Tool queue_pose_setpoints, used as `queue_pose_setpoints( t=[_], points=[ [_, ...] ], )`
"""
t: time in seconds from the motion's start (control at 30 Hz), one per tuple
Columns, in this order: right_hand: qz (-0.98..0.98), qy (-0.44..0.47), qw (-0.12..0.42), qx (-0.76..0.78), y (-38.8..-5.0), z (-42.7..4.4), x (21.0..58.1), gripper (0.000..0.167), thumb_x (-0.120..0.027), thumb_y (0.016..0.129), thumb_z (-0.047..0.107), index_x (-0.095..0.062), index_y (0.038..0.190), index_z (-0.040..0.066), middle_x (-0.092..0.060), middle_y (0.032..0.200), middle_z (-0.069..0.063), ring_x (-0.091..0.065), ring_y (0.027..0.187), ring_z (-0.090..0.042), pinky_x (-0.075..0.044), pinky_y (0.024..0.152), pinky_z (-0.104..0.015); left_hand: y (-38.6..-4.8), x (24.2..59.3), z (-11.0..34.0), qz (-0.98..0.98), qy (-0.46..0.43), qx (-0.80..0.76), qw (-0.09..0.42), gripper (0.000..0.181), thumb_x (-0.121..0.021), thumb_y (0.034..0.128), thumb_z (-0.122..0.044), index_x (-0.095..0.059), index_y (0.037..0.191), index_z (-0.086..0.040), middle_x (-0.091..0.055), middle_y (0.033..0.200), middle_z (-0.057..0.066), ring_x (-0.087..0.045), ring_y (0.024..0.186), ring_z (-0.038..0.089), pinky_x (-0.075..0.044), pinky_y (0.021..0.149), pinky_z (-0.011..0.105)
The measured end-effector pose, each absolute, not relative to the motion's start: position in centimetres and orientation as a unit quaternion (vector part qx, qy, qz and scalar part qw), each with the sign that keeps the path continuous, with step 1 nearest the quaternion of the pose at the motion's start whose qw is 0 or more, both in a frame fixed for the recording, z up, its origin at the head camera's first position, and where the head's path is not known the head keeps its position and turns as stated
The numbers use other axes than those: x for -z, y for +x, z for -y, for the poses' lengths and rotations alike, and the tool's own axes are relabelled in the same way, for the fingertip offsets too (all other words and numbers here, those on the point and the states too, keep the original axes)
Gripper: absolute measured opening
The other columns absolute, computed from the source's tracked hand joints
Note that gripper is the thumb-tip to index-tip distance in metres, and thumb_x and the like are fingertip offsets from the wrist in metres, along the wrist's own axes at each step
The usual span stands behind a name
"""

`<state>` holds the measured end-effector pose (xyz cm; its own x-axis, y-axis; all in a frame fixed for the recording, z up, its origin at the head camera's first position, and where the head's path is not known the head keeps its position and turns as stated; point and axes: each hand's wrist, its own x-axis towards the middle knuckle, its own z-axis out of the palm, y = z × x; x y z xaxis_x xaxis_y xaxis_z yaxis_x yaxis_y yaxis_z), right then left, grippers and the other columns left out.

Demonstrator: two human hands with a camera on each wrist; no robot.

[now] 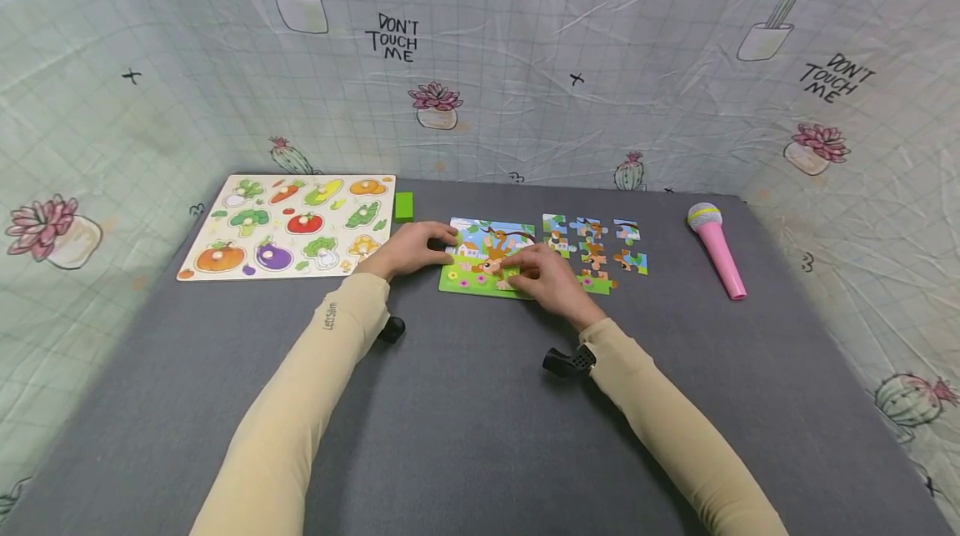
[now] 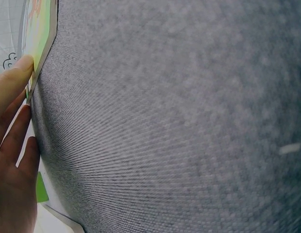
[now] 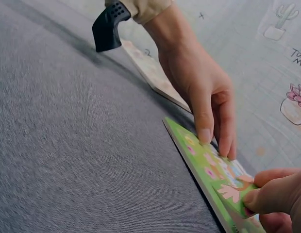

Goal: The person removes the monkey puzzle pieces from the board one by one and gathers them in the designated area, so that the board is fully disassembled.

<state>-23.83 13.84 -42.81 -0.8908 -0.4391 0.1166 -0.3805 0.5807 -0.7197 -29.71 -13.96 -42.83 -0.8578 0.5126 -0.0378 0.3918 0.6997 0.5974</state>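
Observation:
A jigsaw puzzle board (image 1: 461,279) with a monkey picture and green lower border lies flat mid-table. My left hand (image 1: 408,248) is at its left side, the thumb and fingertips touching the edge, fingers fairly straight. Over the board, my right hand (image 1: 551,278) pinches a puzzle piece (image 3: 231,193) between thumb and fingers; the piece is green with part of a brown-and-pink figure. It is held tilted at the board's surface in the right wrist view. The right hand hides part of the board in the head view.
Several loose puzzle pieces (image 1: 592,253) lie right of the board. Farther right is a pink toy microphone (image 1: 722,257). A vegetable knob puzzle board (image 1: 258,223) lies to the left, with a green block (image 1: 404,207) beside it. A printed curtain (image 1: 517,119) hangs behind the grey table (image 1: 465,428).

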Motion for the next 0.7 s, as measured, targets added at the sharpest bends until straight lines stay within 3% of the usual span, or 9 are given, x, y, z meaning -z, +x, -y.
queue_pose_setpoints(
  t=[0.17, 0.4, 0.7],
  points=[
    [-0.891, -0.235, 0.033, 0.388, -23.8, -13.7, 42.8, 0.022, -0.066, 0.093, 0.010, -0.074, 0.114, 0.010, -0.061, 0.111, -0.008, -0.060, 0.097, -0.023, -0.054, 0.085, -0.039, -29.6, 42.7, 14.0, -0.916, 0.249, -0.299, 0.100, 0.038, -0.070, 0.0917, -0.022, -0.067, 0.125, -0.005, -0.052, 0.143, 0.010, -0.040, 0.137, 0.029, -0.031, 0.115, 0.044],
    [-0.873, -0.192, 0.053, 0.446, -24.0, -14.0, 42.6, 0.027, -0.056, 0.098, 0.007, -0.068, 0.122, 0.007, -0.057, 0.122, -0.012, -0.056, 0.089, -0.025, -0.047, 0.070, -0.037, -29.5, 42.7, 13.9, -0.916, 0.242, -0.302, 0.104, 0.037, -0.070, 0.0917, -0.022, -0.067, 0.125, -0.006, -0.052, 0.143, 0.010, -0.040, 0.137, 0.029, -0.031, 0.115, 0.044],
    [-0.839, -0.130, 0.074, 0.523, -24.1, -15.4, 42.3, 0.030, -0.066, 0.095, 0.016, -0.066, 0.124, 0.011, -0.055, 0.129, -0.007, -0.056, 0.112, -0.027, -0.050, 0.090, -0.044, -29.7, 42.8, 13.9, -0.918, 0.244, -0.296, 0.100, 0.038, -0.071, 0.0913, -0.022, -0.067, 0.125, -0.005, -0.053, 0.142, 0.010, -0.041, 0.137, 0.028, -0.031, 0.115, 0.043]
  ],
)
